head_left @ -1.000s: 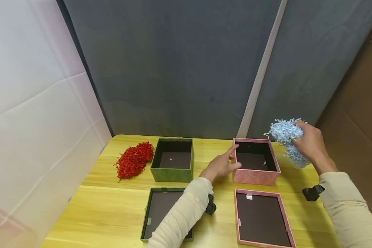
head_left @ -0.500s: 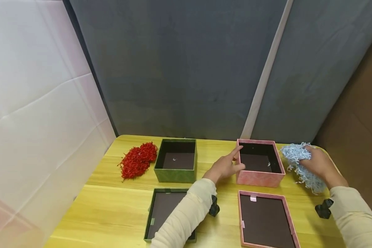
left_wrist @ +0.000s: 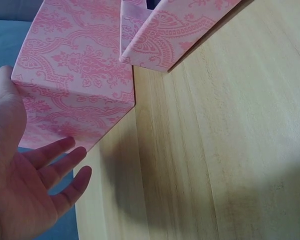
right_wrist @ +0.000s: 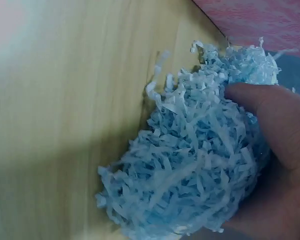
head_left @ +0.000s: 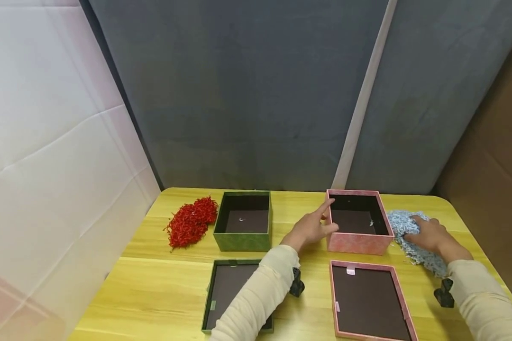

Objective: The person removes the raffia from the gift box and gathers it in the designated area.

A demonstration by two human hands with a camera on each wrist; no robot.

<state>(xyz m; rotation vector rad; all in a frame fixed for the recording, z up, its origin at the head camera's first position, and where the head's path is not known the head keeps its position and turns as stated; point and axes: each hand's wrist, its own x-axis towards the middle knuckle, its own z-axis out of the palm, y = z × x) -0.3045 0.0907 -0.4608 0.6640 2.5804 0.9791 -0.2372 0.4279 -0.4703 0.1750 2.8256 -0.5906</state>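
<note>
A bundle of light blue shredded paper (head_left: pixel 422 255) lies on the table to the right of the pink box (head_left: pixel 360 243). My right hand (head_left: pixel 436 237) grips it from above; the right wrist view shows my thumb (right_wrist: pixel 270 112) sunk into the strands, the other fingers mostly hidden. At the pink box's left wall is my left hand (head_left: pixel 309 230), its fingers spread and fairly straight. The left wrist view has the thumb at the box's edge and the fingers (left_wrist: pixel 65 165) beside its patterned side. A small pale scrap sits inside the otherwise bare box.
In front of the pink box lies a pink lid (head_left: pixel 371 303), inside up. A green box (head_left: pixel 243 240) stands left of centre, with a green lid (head_left: pixel 228 293) before it, partly under my left sleeve. Red shredded paper (head_left: pixel 190 223) is piled at the left. Grey cloth (head_left: pixel 239 94) hangs behind.
My right hand has brought the blue shredded paper down from the air onto the table, right of the pink box. My left hand has stayed at the box's wall.
</note>
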